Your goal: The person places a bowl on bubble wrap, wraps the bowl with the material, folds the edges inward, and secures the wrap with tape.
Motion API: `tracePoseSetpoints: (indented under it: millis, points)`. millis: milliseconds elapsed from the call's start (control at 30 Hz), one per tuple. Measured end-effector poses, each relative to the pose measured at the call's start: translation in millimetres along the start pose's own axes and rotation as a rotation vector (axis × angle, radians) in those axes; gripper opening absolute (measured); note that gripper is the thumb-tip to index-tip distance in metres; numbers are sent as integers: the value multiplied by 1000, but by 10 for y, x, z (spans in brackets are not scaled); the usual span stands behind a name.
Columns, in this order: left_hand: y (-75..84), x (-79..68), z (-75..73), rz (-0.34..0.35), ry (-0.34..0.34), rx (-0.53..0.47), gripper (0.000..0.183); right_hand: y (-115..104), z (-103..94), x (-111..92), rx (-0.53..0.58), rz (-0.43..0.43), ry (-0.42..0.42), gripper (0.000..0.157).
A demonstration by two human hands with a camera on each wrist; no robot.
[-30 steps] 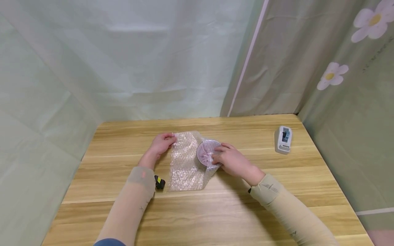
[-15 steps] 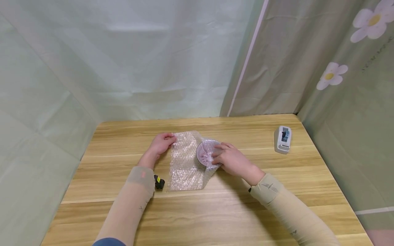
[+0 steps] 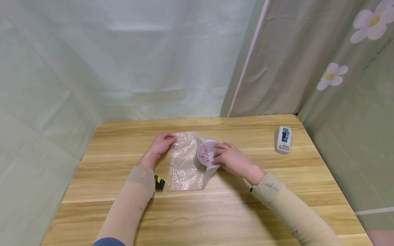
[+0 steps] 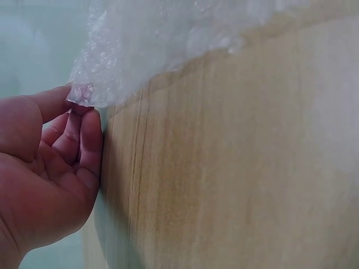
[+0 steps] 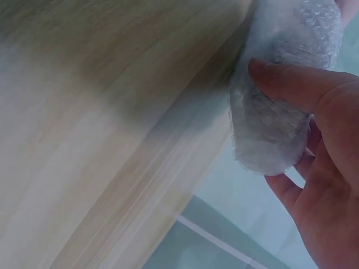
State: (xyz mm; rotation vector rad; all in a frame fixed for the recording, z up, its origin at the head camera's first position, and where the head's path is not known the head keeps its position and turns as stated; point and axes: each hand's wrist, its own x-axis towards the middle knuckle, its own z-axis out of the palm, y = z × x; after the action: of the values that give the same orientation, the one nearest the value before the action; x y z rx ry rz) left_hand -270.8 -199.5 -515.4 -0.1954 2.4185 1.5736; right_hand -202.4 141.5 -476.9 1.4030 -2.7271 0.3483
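Hardly anything is moving since half a second ago; only the bubble wrap [image 3: 185, 160] is shifting slightly over the dish [image 3: 201, 154]. From the head view, we are seeing a tape dispenser [image 3: 279, 147] holding a blue roll [image 3: 286, 136], well apart at the dish's three o'clock. Pinkish streaks are radiating inside the dish's dark rim; our right hand [image 3: 234, 160] is covering its three o'clock edge. At the left wrist, our left hand [image 4: 53, 174] is pinching the wrap's corner, eleven o'clock on the sheet. At the right wrist, our thumb and curled fingers are gripping the wrapped dish between them.
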Motion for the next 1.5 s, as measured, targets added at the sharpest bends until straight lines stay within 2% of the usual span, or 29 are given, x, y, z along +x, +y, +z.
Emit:
tracePoseSetpoints:
  millis: [267,533,733,1033,1500]
  points:
    - [6,15,4,2,17,15,32,26,9,-11,-25,-34,1,23]
    - [41,3,26,-13,50,41,32,18,0,-16,11,-4,-12,27]
    - [14,32,48,-13,85,58,30,31,2,-4,10,-15,-9,28]
    - [68,18,101,-16,144,84,30,54,21,6,18,-35,11,28]
    - [40,10,130,-2,169,33,29,34,7,14,35,-20,-5,28]
